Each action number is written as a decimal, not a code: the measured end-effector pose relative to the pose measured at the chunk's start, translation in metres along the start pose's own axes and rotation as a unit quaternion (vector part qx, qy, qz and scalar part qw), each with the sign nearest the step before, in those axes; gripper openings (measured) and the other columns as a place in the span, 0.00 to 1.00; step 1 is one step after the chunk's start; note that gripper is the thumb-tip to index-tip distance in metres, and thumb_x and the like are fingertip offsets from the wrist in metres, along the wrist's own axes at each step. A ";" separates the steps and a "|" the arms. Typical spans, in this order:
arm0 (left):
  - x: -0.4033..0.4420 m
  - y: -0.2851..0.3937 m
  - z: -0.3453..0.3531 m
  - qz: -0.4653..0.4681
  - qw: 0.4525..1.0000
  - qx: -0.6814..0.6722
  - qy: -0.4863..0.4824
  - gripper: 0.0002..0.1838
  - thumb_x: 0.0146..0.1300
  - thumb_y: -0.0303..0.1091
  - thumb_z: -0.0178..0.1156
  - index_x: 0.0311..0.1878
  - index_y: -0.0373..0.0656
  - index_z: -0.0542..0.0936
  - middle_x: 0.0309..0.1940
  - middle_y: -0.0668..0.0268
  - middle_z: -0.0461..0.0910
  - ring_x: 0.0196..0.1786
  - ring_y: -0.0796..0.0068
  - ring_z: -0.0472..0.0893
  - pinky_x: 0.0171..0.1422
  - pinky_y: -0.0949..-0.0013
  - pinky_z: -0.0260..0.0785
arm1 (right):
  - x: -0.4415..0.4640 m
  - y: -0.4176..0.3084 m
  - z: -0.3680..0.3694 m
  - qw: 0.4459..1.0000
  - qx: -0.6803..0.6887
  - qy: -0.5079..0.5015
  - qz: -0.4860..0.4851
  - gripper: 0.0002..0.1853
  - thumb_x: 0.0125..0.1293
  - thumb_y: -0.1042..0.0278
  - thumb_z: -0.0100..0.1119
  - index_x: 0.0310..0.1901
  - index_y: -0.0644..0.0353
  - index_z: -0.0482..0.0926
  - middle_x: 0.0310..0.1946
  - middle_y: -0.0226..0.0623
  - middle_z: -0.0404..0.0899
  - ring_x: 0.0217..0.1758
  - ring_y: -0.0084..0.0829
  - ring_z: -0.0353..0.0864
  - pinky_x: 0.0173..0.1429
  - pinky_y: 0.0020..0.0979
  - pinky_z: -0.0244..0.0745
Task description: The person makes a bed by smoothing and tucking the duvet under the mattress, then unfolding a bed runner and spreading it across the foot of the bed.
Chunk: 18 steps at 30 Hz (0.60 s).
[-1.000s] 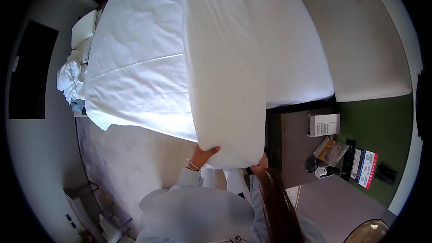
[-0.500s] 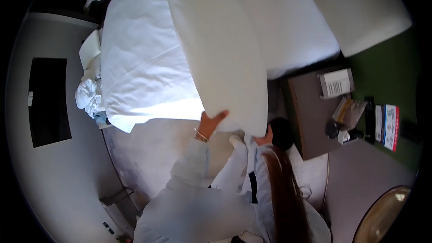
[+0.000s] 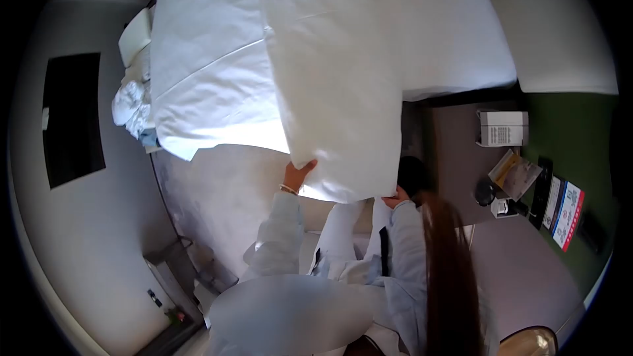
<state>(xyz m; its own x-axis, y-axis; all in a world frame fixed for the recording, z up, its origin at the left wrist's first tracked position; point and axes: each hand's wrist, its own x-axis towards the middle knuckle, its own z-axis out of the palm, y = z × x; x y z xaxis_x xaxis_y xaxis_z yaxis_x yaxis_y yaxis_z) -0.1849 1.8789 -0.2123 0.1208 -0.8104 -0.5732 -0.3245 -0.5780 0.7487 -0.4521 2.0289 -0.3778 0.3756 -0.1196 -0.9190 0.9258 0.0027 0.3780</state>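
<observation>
Here, left hand (image 3: 299, 175) grips near corner of folded white cover (image 3: 339, 112), thumb on top; right hand (image 3: 395, 197) pinches the other near corner. Cover spans upper center to center of frame, over bed (image 3: 448, 33). Nightstand (image 3: 455, 158) right of center, white box (image 3: 503, 128) on it.

Open floor (image 3: 224, 191) left, bed (image 3: 455, 26) ahead, nightstand (image 3: 455, 151) right

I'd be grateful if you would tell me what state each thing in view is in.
White cover: turned back in a band, near end held up
Left hand: closed on one corner
Right hand: closed on the other corner
Wall screen: dark
Linen pile: crumpled
</observation>
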 end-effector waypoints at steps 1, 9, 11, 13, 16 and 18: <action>-0.002 0.001 -0.009 -0.002 1.000 -0.003 0.014 0.22 0.46 0.39 0.65 0.40 0.33 0.75 0.34 0.60 0.77 0.36 0.73 0.75 0.41 0.71 0.67 | -0.018 0.001 0.012 0.990 -0.141 0.021 -0.021 0.15 0.60 0.68 0.44 0.49 0.59 0.68 0.47 0.34 0.71 0.52 0.34 0.69 0.56 0.32 0.64; -0.002 -0.036 -0.035 0.059 0.972 0.220 0.055 0.20 0.49 0.38 0.61 0.42 0.35 0.74 0.34 0.60 0.78 0.37 0.71 0.77 0.42 0.70 0.67 | -0.026 -0.060 -0.001 0.536 -0.817 -0.177 -0.115 0.28 0.44 0.79 0.60 0.51 0.61 0.66 0.47 0.34 0.71 0.50 0.28 0.69 0.53 0.28 0.63; 0.003 -0.044 -0.035 0.058 0.949 0.302 0.074 0.20 0.49 0.38 0.60 0.43 0.34 0.73 0.33 0.59 0.78 0.36 0.70 0.77 0.41 0.69 0.67 | 0.007 -0.074 -0.019 0.558 -0.793 -0.187 -0.155 0.27 0.45 0.76 0.61 0.50 0.62 0.66 0.47 0.35 0.71 0.50 0.28 0.70 0.52 0.29 0.66; -0.002 -0.036 -0.032 0.051 0.992 0.102 0.053 0.20 0.50 0.39 0.60 0.42 0.33 0.74 0.32 0.59 0.78 0.34 0.72 0.77 0.39 0.70 0.68 | 0.006 -0.069 -0.020 0.555 -0.784 -0.176 -0.216 0.22 0.47 0.75 0.61 0.47 0.61 0.69 0.42 0.35 0.74 0.45 0.27 0.73 0.47 0.28 0.69; -0.010 -0.029 -0.033 -0.061 0.994 -0.083 0.021 0.19 0.50 0.40 0.61 0.37 0.31 0.76 0.28 0.64 0.78 0.29 0.79 0.75 0.33 0.76 0.66 | -0.028 -0.015 0.004 0.827 -0.544 -0.055 -0.131 0.11 0.55 0.71 0.54 0.40 0.60 0.71 0.30 0.32 0.73 0.32 0.21 0.71 0.32 0.22 0.66; -0.008 -0.035 -0.041 -0.100 0.992 -0.079 0.014 0.19 0.48 0.40 0.63 0.35 0.31 0.76 0.27 0.64 0.77 0.29 0.81 0.74 0.32 0.78 0.66 | -0.014 -0.013 -0.018 0.942 -0.154 -0.176 0.241 0.05 0.59 0.71 0.47 0.34 0.61 0.71 0.25 0.30 0.70 0.25 0.17 0.67 0.21 0.16 0.60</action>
<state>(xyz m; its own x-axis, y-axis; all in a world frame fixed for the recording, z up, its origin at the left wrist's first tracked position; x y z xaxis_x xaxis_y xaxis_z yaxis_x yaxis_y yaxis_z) -0.1355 1.9015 -0.2207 0.1954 -0.6793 -0.7074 -0.1413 -0.7333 0.6651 -0.4684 2.0486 -0.3713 0.7678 -0.3532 -0.5345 0.6407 0.4229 0.6409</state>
